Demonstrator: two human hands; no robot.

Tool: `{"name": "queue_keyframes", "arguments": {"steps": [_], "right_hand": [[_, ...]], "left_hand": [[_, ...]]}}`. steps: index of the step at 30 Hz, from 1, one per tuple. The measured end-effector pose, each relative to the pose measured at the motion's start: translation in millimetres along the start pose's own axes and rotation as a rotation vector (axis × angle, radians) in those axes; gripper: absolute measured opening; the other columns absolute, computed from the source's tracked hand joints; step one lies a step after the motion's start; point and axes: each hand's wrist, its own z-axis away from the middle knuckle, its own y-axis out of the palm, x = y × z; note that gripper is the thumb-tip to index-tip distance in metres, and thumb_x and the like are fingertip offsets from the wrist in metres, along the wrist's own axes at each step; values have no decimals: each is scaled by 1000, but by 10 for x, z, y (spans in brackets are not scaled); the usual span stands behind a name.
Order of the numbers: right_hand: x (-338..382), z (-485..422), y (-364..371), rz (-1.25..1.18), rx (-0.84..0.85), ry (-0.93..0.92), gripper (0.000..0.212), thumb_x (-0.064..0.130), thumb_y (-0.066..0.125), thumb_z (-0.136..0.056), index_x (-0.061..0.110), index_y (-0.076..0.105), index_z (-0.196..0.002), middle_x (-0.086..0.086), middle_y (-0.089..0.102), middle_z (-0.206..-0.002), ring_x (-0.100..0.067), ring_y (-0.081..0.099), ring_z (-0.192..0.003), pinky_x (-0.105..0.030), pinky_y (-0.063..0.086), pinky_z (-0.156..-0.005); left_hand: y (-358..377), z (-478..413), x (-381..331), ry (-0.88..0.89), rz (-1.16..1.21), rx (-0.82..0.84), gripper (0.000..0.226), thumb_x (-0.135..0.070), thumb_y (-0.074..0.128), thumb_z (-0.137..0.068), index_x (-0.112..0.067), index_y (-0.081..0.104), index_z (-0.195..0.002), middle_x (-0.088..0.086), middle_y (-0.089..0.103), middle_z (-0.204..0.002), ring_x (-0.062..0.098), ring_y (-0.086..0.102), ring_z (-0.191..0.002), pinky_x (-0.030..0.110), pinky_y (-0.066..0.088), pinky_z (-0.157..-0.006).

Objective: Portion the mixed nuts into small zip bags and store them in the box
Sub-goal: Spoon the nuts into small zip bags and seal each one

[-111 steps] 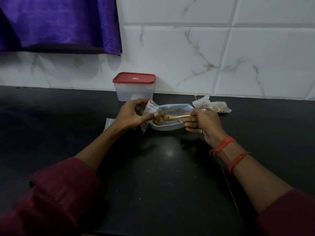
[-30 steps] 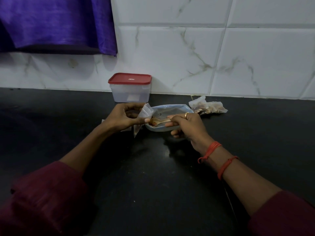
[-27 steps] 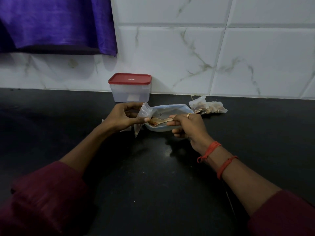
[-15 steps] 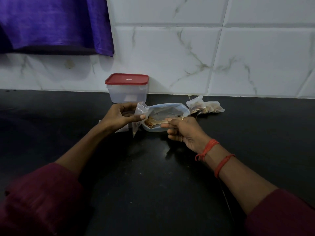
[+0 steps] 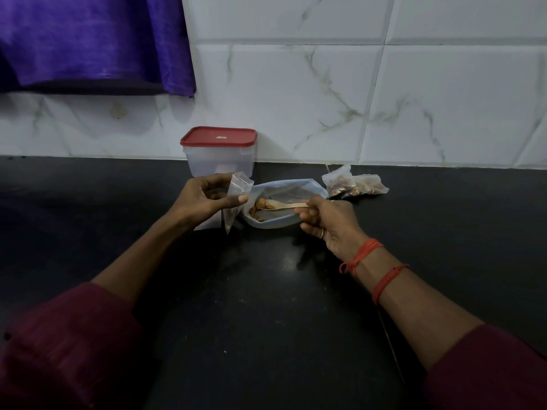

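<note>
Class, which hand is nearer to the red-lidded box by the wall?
Left. The left hand, pinching a small zip bag, is just in front of the box; the right hand, holding the spoon, is farther off to the right.

1 box, 1 spoon, 1 dish, 2 filled bags, 1 held bag.

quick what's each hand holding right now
Left hand: closed, pinching the small zip bag.
Right hand: closed, holding the spoon, its bowl among the nuts.
</note>
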Motion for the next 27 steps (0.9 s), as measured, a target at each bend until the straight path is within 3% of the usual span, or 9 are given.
{"name": "queue_keyframes", "arguments": {"steps": [8,14,19,23,27], "right_hand": [[103,-5,-78,-93,-37,-62,14,8,57,-95,1,68,-93,-8,71,-66,-5,61,-44,-20,51,-41],[106,123,45,-14,107,-243,20,11,54,-99,10,74,-97,-6,75,-77,-9,63,-48,-21,51,-44],[38,180,101,378,288,-458,22,10,60,-99,20,73,-113,-4,77,-99,-20,73,-63,-24,56,-52],[28,164,88,344,305,-449,22,12,59,-100,22,72,-114,-4,77,-103,-17,72,-62,-21,55,-52],[31,131,60,251,260,-429,20,15,56,-102,21,73,-111,-5,78,-97,-16,69,-56,-21,53,-49]], "left_hand": [[18,25,-5,57,-94,35,43,-19,79,-78,-39,58,-109,-22,61,-104,-20,61,-85,4,48,-67],[50,43,-26,117,-141,58,58,-31,82,-71,-29,60,-124,-20,64,-110,-5,63,-98,8,51,-72],[54,36,-21,143,-153,28,60,-31,81,-71,-24,60,-128,-19,62,-110,-3,60,-97,4,48,-71],[46,24,-5,135,-144,18,56,-28,81,-73,-26,60,-126,-23,62,-107,-8,60,-94,3,47,-70],[45,12,13,129,-138,24,57,-29,82,-73,-27,61,-126,-19,64,-111,-2,61,-100,5,49,-71]]}}
